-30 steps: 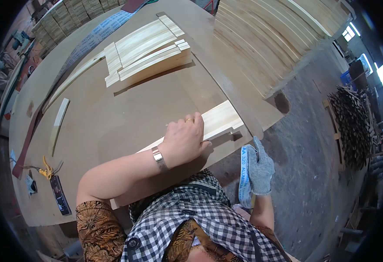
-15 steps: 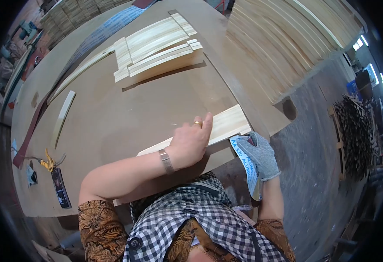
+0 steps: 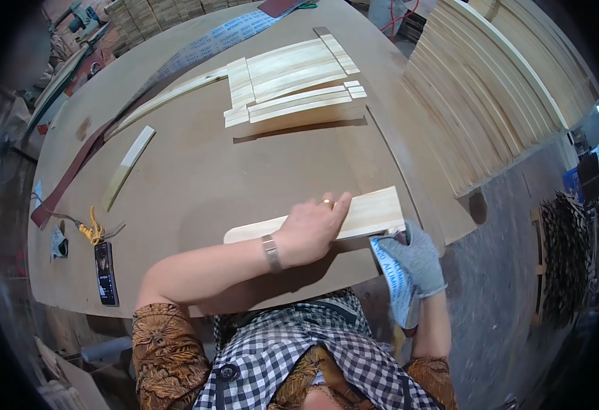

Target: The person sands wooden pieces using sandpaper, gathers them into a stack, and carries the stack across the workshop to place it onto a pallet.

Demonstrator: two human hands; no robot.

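Note:
My left hand [image 3: 311, 230], bare with a ring and a metal bracelet, presses on a pale wooden board [image 3: 371, 210] lying near the front edge of the table. Its fingers wrap over the board's far side. My right hand [image 3: 419, 256], in a grey glove, is closed on a strip of sandpaper [image 3: 392, 273] with blue print on its back. The strip touches the board's near right corner and its tail hangs below the table edge. The fingertips of the gloved hand are partly hidden.
Stacked pale boards [image 3: 299, 68] lie on the table [image 3: 197, 178] farther back. A long abrasive belt [image 3: 74, 167], a narrow stick [image 3: 129, 167], a phone [image 3: 106, 273] and yellow-handled snips [image 3: 93, 229] are at left. A large wood stack [image 3: 484, 96] stands at right.
My gloved right hand has risen from beside the table to the board's corner with the sandpaper. The view has shifted, so the table's things appear farther right.

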